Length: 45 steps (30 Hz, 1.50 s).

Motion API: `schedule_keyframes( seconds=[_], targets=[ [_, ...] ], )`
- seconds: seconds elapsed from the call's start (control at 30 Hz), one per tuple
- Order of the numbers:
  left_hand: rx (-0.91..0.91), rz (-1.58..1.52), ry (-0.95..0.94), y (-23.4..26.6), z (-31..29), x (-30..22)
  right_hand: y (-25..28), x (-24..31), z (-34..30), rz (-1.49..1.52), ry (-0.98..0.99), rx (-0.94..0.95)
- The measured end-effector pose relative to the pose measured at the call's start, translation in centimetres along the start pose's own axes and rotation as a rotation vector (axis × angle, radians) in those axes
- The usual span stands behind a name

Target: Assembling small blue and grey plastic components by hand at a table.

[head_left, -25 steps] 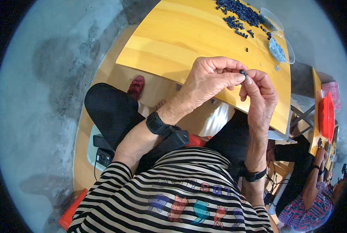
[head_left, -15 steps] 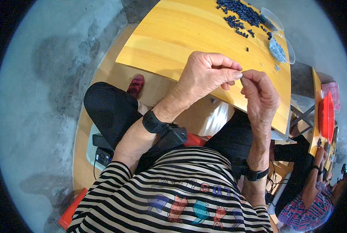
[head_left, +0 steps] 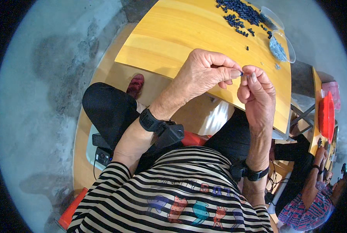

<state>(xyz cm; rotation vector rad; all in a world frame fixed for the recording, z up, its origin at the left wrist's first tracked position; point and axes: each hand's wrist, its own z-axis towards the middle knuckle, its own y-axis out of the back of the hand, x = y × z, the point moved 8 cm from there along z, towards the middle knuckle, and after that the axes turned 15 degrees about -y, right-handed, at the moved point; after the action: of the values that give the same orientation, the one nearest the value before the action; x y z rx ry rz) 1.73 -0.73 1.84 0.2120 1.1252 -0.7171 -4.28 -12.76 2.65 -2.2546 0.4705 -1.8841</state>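
My left hand [head_left: 206,75] is closed in a pinch on a small dark blue piece [head_left: 241,73], whose tip shows between thumb and forefinger. Close beside it, slightly apart, my right hand [head_left: 260,95] is also closed. Between its thumb and fingers a tiny pale, ridged piece [head_left: 248,77] shows, perhaps a spring; it is too small to be sure. Both hands hover over the near edge of the yellow wooden table [head_left: 173,35]. A heap of small dark blue pieces [head_left: 243,11] lies at the table's far side.
Right of the heap, a clear tub [head_left: 280,48] holds tiny light blue-grey parts, with another clear tub [head_left: 269,19] behind it. A few loose bits lie on the table. At far right stand a red basin [head_left: 326,116] and another person's arm [head_left: 310,190].
The fingertips of my two hands were touching and have drawn slightly apart. My right thumb has turned upward, and the blue piece and the pale piece now show.
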Motion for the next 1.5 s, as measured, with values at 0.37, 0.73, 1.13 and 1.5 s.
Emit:
schedule_keyframes(
  seconds=[0.37,0.73,1.13,1.5],
  targets=[
    [-0.017,0.074,-0.072,0.4,0.1,-0.7,-0.7,-2.4,0.4,0.479,-0.167,0.308],
    [-0.033,0.087,-0.074,0.3,0.0,-0.4,-0.2,-2.5,0.5,0.457,-0.142,0.277],
    [-0.038,0.073,-0.072,0.1,-0.2,-0.3,-0.3,-2.0,0.4,0.336,-0.086,0.193],
    [-0.035,-0.01,-0.045,-0.3,-0.2,-0.3,0.0,-1.7,0.6,0.334,-0.015,0.127]
  ],
)
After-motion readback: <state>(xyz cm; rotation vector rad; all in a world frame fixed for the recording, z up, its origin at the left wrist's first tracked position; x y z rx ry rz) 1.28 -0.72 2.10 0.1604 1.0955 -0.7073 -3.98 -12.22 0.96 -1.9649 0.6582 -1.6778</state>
